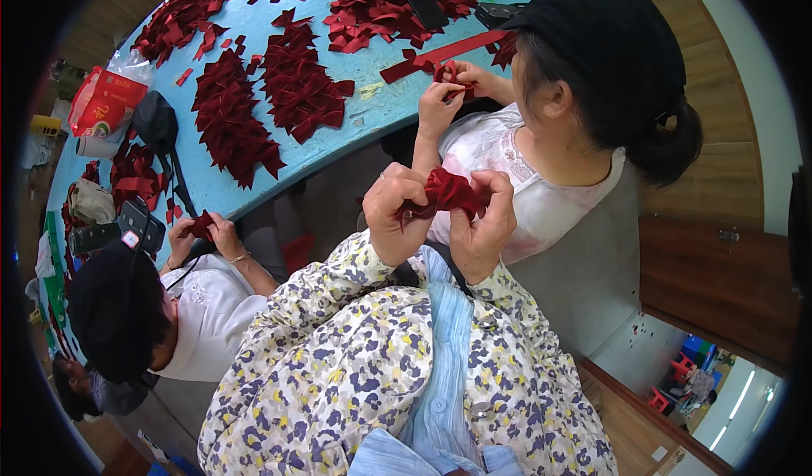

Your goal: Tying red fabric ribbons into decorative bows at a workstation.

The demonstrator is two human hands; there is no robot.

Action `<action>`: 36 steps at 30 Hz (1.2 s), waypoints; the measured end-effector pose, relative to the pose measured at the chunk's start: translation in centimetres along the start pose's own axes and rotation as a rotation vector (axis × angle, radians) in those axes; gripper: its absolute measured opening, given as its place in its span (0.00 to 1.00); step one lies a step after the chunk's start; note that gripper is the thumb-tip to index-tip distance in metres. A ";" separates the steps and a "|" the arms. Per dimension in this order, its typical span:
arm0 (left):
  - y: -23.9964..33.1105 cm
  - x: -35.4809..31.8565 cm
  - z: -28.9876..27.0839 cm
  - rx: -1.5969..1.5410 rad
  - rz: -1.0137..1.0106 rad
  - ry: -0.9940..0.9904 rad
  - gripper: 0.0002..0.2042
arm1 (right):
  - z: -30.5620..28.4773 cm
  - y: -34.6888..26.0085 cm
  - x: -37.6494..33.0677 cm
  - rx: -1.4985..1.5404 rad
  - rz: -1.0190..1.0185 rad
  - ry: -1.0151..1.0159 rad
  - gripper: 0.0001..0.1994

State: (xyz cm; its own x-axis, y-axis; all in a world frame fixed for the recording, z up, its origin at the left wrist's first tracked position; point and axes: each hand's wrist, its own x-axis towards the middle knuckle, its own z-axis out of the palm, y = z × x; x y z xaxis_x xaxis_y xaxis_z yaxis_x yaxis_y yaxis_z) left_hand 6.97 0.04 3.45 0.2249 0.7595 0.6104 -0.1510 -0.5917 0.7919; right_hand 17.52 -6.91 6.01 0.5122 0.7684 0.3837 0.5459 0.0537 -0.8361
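Note:
A dark red velvet ribbon bow (447, 192) is held up between my two hands, in front of my chest and short of the table. My left hand (396, 209) pinches its left side, the fingers curled in. On the other side my right hand (486, 222) grips the bow between thumb and fingers. Parts of the ribbon are hidden behind my fingers. Beyond, on the blue table (372, 95), lie rows of finished-looking red bows (228, 116) and a second row of red bows (300, 82).
A co-worker in a black cap (605, 53) sits close at the right, handling red ribbon (452, 74). Another co-worker (127, 307) at the left holds a red piece (200, 225). Red ribbon pieces (397, 6), a red bag (106, 102) and a black cap (155, 121) lie on the table.

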 end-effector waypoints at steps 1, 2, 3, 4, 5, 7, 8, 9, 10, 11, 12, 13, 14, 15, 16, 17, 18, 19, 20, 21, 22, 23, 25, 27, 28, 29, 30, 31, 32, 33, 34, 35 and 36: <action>0.0 0.0 0.1 0.001 0.001 -0.001 0.14 | -0.1 0.3 -0.1 0.039 0.045 -0.034 0.20; 0.1 -0.1 0.2 -0.011 0.012 0.013 0.15 | 0.1 0.7 -0.4 0.040 0.048 -0.032 0.20; 0.1 -0.1 0.3 -0.023 0.024 0.026 0.15 | 0.3 1.0 -0.7 0.137 0.080 -0.024 0.19; 0.1 0.0 0.4 -0.024 0.025 0.022 0.15 | 0.4 1.2 -0.8 0.234 0.112 -0.016 0.18; 0.1 -0.1 0.5 -0.045 0.019 0.006 0.15 | 0.2 1.1 -0.8 0.236 0.115 -0.014 0.18; 0.3 -0.1 0.7 -0.066 0.014 -0.016 0.15 | -0.1 0.8 -0.5 0.323 0.287 -0.035 0.17; 0.4 -0.1 0.8 -0.095 -0.015 -0.013 0.15 | -0.1 0.8 -0.3 0.321 0.289 -0.037 0.17; 0.4 -0.1 0.8 -0.123 -0.043 -0.010 0.15 | 0.1 0.9 0.0 0.270 0.169 -0.019 0.16; 0.4 -0.1 0.8 -0.123 -0.046 -0.010 0.15 | 0.2 0.9 0.1 0.219 0.048 0.000 0.16; 0.3 -0.3 0.9 -0.132 -0.044 0.009 0.15 | 0.1 0.9 0.2 0.220 0.049 0.004 0.16; 0.3 -0.4 1.0 -0.140 -0.043 0.027 0.15 | 0.0 0.9 0.2 0.230 -0.010 0.019 0.16; 0.3 -0.5 1.0 -0.140 -0.043 0.024 0.15 | 0.0 0.8 0.1 0.241 -0.070 0.033 0.16; 0.5 -0.4 1.0 -0.100 -0.010 0.030 0.15 | -0.1 0.7 0.1 0.241 -0.070 0.035 0.16; 0.6 -0.3 1.0 -0.060 0.023 0.037 0.14 | -0.1 0.6 0.0 0.281 -0.035 0.023 0.16; 0.7 -0.2 1.0 -0.060 0.023 0.036 0.14 | -0.1 0.6 -0.1 0.321 0.001 0.010 0.16; 0.9 0.0 0.9 -0.028 0.086 0.019 0.14 | -0.1 0.6 -0.1 0.323 0.001 0.010 0.16; 0.9 0.2 0.8 0.003 0.148 0.001 0.15 | 0.1 0.6 -0.2 0.441 0.049 0.017 0.16; 1.1 0.1 0.7 0.005 0.148 0.001 0.15 | 0.3 0.7 -0.3 0.558 0.098 0.023 0.17; 1.2 0.1 0.6 0.018 0.159 -0.024 0.15 | 0.5 0.8 -0.4 0.558 0.099 0.025 0.17; 1.3 0.1 0.5 0.031 0.169 -0.048 0.16 | 0.7 0.9 -0.5 0.737 0.139 0.013 0.17; 1.4 0.2 0.5 0.029 0.169 -0.051 0.16 | 0.8 0.9 -0.6 0.915 0.178 0.001 0.18; 1.5 0.4 0.4 0.027 0.176 -0.061 0.16 | 0.9 0.8 -0.5 0.918 0.180 -0.001 0.18; 1.5 0.5 0.1 0.028 0.182 -0.072 0.16 | 0.7 0.5 -0.2 1.139 0.390 -0.054 0.18; 1.3 0.5 0.2 0.019 0.171 -0.054 0.16 | 0.5 0.2 0.0 0.852 0.298 -0.050 0.18; 1.3 0.3 0.1 0.020 0.170 -0.054 0.16 | 0.4 0.1 0.1 0.565 0.203 -0.045 0.18; 1.3 0.1 0.1 0.025 0.126 -0.027 0.16 | 0.5 0.4 0.0 0.566 0.204 -0.045 0.18; 1.4 -0.1 0.0 0.031 0.083 -0.001 0.16 | 0.6 0.8 -0.2 0.405 0.142 -0.012 0.18; 1.4 -0.2 0.2 0.032 0.082 -0.001 0.16 | 0.6 1.1 -0.3 0.245 0.080 0.020 0.19; 1.5 -0.4 0.5 -0.007 0.018 0.049 0.16 | 0.6 1.0 -0.3 0.245 0.081 0.019 0.19; 1.4 -0.5 0.6 -0.046 -0.046 0.099 0.16 | 0.6 0.8 -0.3 0.237 0.102 0.010 0.20; 1.3 -0.6 0.5 -0.046 -0.047 0.100 0.16 | 0.6 0.7 -0.3 0.229 0.123 0.001 0.21; 1.2 -0.7 0.5 -0.065 -0.061 0.093 0.16 | 0.6 0.7 -0.5 0.229 0.124 0.001 0.21; 1.1 -0.7 0.4 -0.084 -0.076 0.087 0.17 | 0.8 0.9 -0.7 0.252 0.149 -0.004 0.21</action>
State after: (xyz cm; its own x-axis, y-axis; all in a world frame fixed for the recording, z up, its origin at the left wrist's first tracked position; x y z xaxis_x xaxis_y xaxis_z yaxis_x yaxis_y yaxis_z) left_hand 7.01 -1.29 3.89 0.1548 0.8238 0.5453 -0.2180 -0.5099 0.8322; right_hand 17.15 -6.94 4.66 0.5718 0.7819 0.2485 0.2829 0.0963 -0.9543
